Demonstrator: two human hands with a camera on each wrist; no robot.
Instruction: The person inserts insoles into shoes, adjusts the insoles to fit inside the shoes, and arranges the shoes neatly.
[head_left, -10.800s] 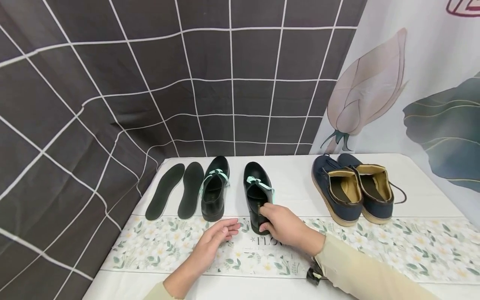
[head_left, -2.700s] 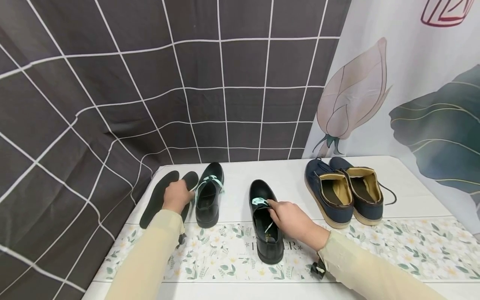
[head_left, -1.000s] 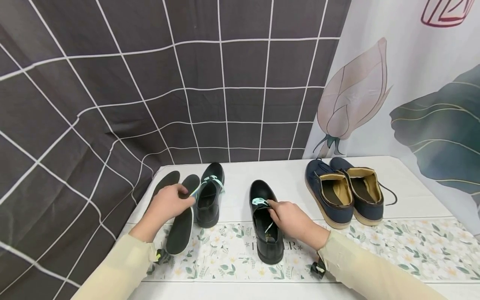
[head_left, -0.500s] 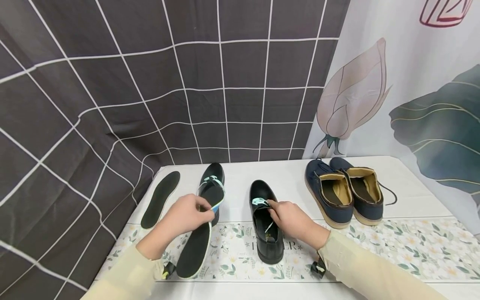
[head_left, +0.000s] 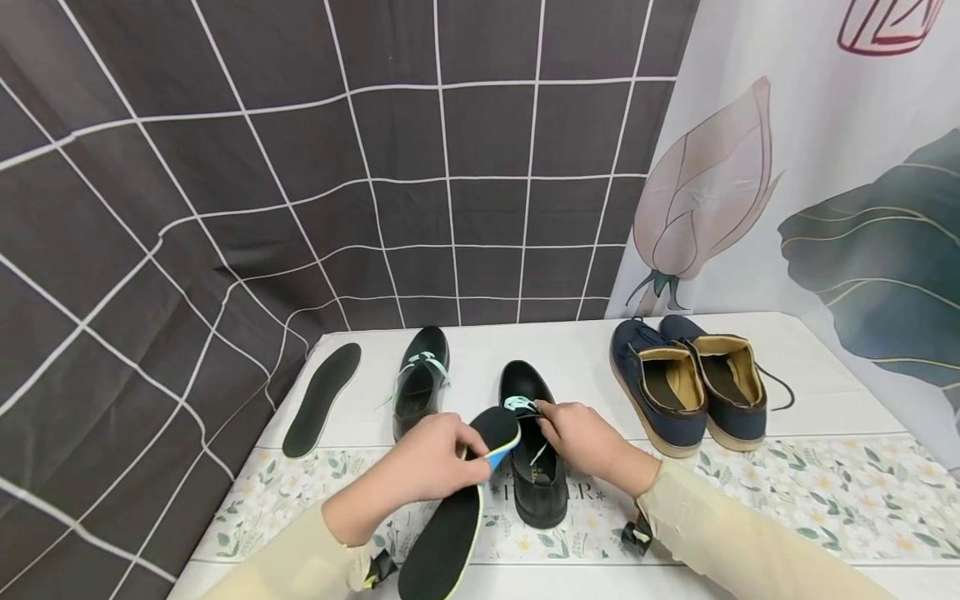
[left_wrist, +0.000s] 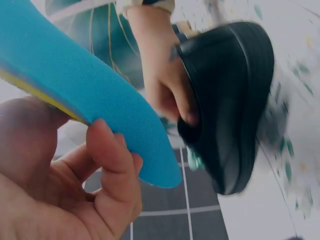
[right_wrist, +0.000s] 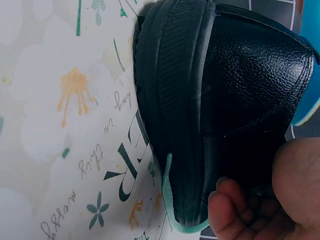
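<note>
My left hand (head_left: 427, 462) pinches a black-topped insole (head_left: 444, 546) near its front part, holding it tilted just left of a black lace-up shoe (head_left: 540, 500). The left wrist view shows the insole's bright blue underside (left_wrist: 100, 85) and yellow edge between thumb and fingers. With thumb and fingers my right hand (head_left: 592, 442) grips the shoe's opening beside its mint-green laces (head_left: 519, 403). In the right wrist view the fingers curl at the upper of the black shoe (right_wrist: 250, 75), their tips partly in shadow. The shoe stands on the floral strip, toe pointing away.
A second insole (head_left: 322, 400) lies at the left of the white table (head_left: 585, 367). Beside it stands the other black shoe (head_left: 422, 392), partly behind my left hand. A pair of navy shoes (head_left: 678, 429) sits at the right. A dark grid cloth (head_left: 495, 208) hangs behind.
My left hand has picked the right-hand insole off the table and carried it rightward, past the far black shoe, to the gripped shoe. The right hand has kept its hold over the last second.
</note>
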